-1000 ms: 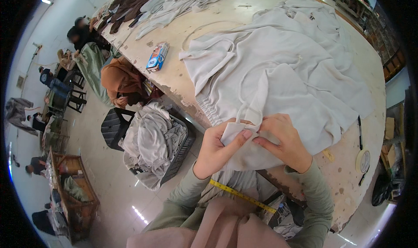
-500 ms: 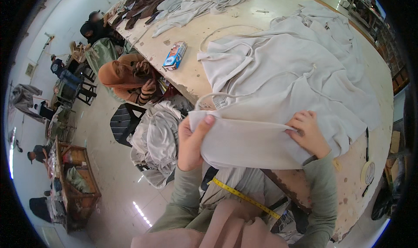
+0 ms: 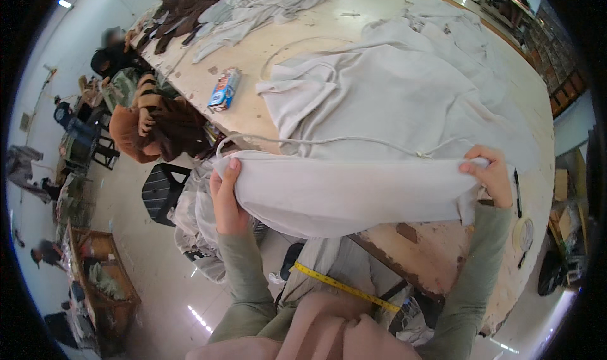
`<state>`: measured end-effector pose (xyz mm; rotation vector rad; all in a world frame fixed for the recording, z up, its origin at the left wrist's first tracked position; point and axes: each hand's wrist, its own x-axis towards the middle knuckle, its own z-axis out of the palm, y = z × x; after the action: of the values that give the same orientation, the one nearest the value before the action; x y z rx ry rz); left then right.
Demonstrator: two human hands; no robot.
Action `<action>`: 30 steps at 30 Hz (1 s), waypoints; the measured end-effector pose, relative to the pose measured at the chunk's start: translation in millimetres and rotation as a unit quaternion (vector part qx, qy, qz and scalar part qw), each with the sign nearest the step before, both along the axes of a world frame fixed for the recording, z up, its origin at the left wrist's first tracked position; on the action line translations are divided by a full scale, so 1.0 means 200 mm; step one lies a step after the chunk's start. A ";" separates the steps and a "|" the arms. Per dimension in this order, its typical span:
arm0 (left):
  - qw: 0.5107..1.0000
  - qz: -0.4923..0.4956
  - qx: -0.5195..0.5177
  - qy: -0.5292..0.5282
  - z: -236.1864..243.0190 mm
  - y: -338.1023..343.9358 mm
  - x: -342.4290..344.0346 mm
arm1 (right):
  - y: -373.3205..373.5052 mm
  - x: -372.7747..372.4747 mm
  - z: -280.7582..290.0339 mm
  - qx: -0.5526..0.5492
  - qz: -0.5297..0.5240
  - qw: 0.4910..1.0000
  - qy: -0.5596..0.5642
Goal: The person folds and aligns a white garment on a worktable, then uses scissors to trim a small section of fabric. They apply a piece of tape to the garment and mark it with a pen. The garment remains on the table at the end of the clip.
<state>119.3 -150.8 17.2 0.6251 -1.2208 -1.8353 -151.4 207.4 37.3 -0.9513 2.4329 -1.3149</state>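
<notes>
A folded panel of a light grey garment (image 3: 351,192) is pulled out wide between my hands, above the table's near edge. My left hand (image 3: 231,198) pinches its left end with the thumb on top. At the right end, my right hand (image 3: 493,175) grips the upper corner between thumb and fingers. Along the panel's upper edge runs a pale drawstring cord (image 3: 310,141), looping near my left hand. Beyond it, more light grey fabric (image 3: 392,94) lies rumpled across the table (image 3: 246,123). A yellow tape measure (image 3: 348,289) hangs across my front.
A small blue drink carton (image 3: 225,89) stands on the table's left side. At the right lie a black pen (image 3: 517,186) and a tape roll (image 3: 522,235). A black stool (image 3: 161,189), heaped cloth (image 3: 196,224) and a bending co-worker (image 3: 136,132) are at the left.
My hands have spread apart, the left going left and the right going right and up, stretching the panel wider. The co-worker at the left has bent lower. The whole view has shifted slightly.
</notes>
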 end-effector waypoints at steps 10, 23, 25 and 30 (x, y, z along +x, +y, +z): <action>0.945 0.061 -0.229 -0.224 -0.24 -0.18 -0.09 | 0.81 0.23 -0.16 0.396 -0.310 0.833 0.231; 0.890 -0.396 -0.220 -0.050 -0.10 0.72 -0.33 | 0.52 0.78 -0.13 -0.107 -0.294 0.948 0.047; 0.840 -0.534 -0.095 0.011 -0.08 0.86 -0.36 | 0.36 0.79 -0.07 -0.193 -0.208 0.956 -0.070; 0.742 -0.664 0.067 0.052 -0.06 0.91 -0.33 | 0.04 0.72 -0.03 -0.357 -0.168 0.884 -0.250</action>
<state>52.5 30.3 5.8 -0.5244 -1.6083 -3.0448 -7.4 214.4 31.9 -0.2155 1.7582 -2.3174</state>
